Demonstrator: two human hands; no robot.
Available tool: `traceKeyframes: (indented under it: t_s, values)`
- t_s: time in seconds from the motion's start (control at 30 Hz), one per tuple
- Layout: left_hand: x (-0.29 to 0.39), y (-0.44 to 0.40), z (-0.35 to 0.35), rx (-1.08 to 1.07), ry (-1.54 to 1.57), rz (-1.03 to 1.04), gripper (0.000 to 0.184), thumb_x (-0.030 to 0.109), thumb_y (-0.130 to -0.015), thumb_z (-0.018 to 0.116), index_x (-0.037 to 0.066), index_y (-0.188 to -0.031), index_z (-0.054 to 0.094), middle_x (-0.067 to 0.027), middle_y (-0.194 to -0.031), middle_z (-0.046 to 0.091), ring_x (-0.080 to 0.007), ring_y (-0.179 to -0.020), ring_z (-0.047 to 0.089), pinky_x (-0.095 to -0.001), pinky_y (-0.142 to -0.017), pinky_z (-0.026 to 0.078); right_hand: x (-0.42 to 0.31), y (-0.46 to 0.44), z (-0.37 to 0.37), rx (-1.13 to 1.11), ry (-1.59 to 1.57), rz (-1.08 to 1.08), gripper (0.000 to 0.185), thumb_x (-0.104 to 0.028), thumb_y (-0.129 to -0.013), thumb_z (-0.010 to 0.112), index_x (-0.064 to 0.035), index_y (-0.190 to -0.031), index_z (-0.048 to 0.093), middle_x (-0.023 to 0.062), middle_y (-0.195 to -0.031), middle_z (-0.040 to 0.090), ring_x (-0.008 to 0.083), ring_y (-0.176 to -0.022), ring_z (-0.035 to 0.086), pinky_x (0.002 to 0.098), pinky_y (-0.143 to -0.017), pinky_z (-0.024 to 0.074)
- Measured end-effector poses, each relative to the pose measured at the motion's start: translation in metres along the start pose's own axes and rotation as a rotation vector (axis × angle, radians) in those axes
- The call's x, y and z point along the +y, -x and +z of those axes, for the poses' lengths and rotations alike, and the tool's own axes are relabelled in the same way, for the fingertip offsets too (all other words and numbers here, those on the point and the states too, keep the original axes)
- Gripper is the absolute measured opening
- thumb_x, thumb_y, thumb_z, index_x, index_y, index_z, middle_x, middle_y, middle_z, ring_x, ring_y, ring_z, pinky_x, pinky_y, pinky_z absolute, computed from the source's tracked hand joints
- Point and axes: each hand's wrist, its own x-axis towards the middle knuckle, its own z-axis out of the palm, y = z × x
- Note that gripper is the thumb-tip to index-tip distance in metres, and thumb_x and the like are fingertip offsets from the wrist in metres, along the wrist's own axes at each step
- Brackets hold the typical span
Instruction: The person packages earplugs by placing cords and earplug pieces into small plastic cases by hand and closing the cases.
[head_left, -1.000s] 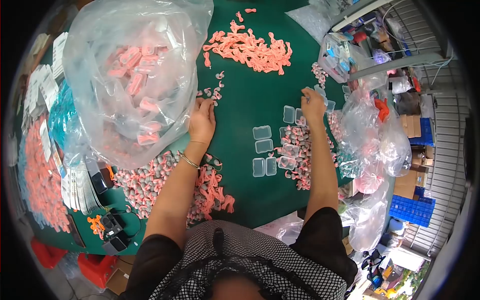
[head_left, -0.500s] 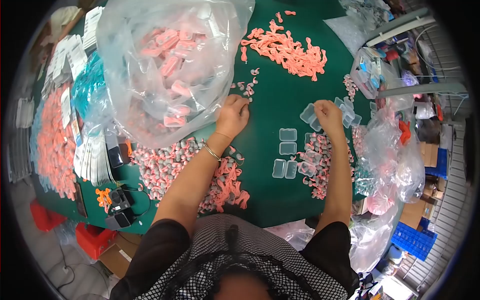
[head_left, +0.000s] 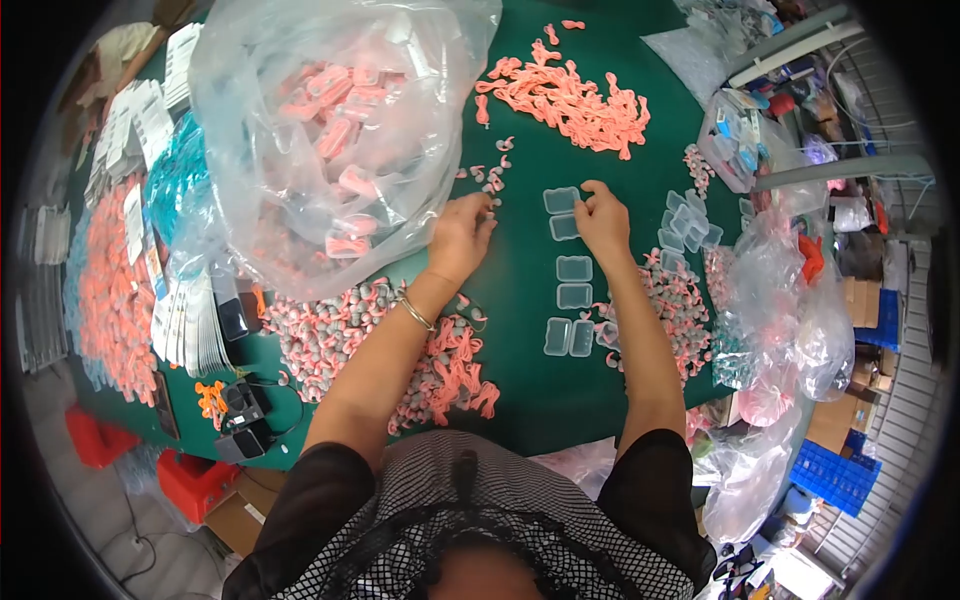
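Observation:
My left hand [head_left: 460,238] rests on the green table beside the big plastic bag [head_left: 400,200], its fingers curled near small pink-and-grey pieces [head_left: 494,178]; what they hold, if anything, is hidden. My right hand [head_left: 604,222] has its thumb and fingers at the right edge of an open clear case [head_left: 562,212]. Below that case lie two more open clear cases [head_left: 574,283] [head_left: 569,337]. Right of my right hand is a cluster of clear cases [head_left: 688,222], above a pile of pink-and-grey pieces [head_left: 680,310].
Coiled pink cords [head_left: 575,105] lie at the back of the green table [head_left: 530,400]. Another pink-and-grey pile [head_left: 320,335] and loose pink cords [head_left: 462,375] are near my left forearm. White cards [head_left: 190,325] stand at the left. At the far left back, a person [head_left: 125,50] is partly visible.
My right hand has brought an open clear case leftward from the cluster and set it above the other open cases. The view has swung, while my left hand stays beside the bag.

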Motion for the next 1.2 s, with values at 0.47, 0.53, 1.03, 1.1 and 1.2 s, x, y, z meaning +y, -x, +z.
traceKeyframes:
  t_s: [0.47, 0.53, 1.03, 1.1, 1.2]
  values:
    - [0.010, 0.000, 0.026, -0.036, -0.198, 0.205, 0.012, 0.008, -0.079, 0.069, 0.007, -0.090, 0.066, -0.0090, -0.091, 0.065, -0.0287, -0.086, 0.063, -0.0404, -0.073, 0.048, 0.054, -0.034, -0.063, 0.309, 0.068, -0.113, 0.012, -0.015, -0.082, 0.063, -0.0103, -0.093, 0.068, 0.0103, -0.086, 0.068, 0.0307, -0.077, 0.066, 0.0398, -0.066, 0.0513]
    - [0.011, -0.001, 0.023, -0.030, -0.181, 0.225, 0.011, 0.007, -0.079, 0.068, 0.006, -0.090, 0.066, -0.0094, -0.091, 0.065, -0.0290, -0.086, 0.062, -0.0404, -0.073, 0.048, 0.100, -0.059, -0.084, 0.386, 0.191, -0.028, 0.014, -0.018, -0.083, 0.063, -0.0137, -0.094, 0.069, 0.0062, -0.089, 0.069, 0.0291, -0.082, 0.066, 0.0427, -0.067, 0.0504]
    - [0.014, -0.001, 0.024, -0.031, -0.079, 0.168, 0.010, 0.002, -0.079, 0.065, 0.006, -0.088, 0.063, -0.0092, -0.088, 0.063, -0.0303, -0.081, 0.062, -0.0405, -0.072, 0.048, 0.155, -0.148, -0.087, 0.245, 0.742, 0.422, 0.017, -0.032, -0.084, 0.067, -0.0234, -0.099, 0.070, 0.0019, -0.103, 0.066, 0.0241, -0.099, 0.064, 0.0500, -0.081, 0.0419]
    - [0.017, -0.002, 0.026, -0.012, -0.032, 0.188, 0.011, 0.002, -0.078, 0.066, 0.007, -0.088, 0.064, -0.0083, -0.088, 0.064, -0.0300, -0.082, 0.063, -0.0405, -0.073, 0.049, 0.148, -0.140, -0.089, 0.258, 0.683, 0.363, 0.016, -0.032, -0.085, 0.067, -0.0224, -0.096, 0.070, 0.0015, -0.102, 0.066, 0.0243, -0.100, 0.064, 0.0515, -0.080, 0.0423]
    - [0.029, 0.000, 0.033, -0.092, 0.155, 0.083, 0.011, 0.003, -0.078, 0.067, 0.008, -0.088, 0.064, -0.0074, -0.089, 0.065, -0.0295, -0.082, 0.063, -0.0409, -0.074, 0.049, 0.130, -0.110, -0.085, 0.280, 0.540, 0.210, 0.013, -0.026, -0.084, 0.068, -0.0162, -0.092, 0.071, 0.0016, -0.091, 0.069, 0.0195, -0.086, 0.066, 0.0448, -0.073, 0.0483]
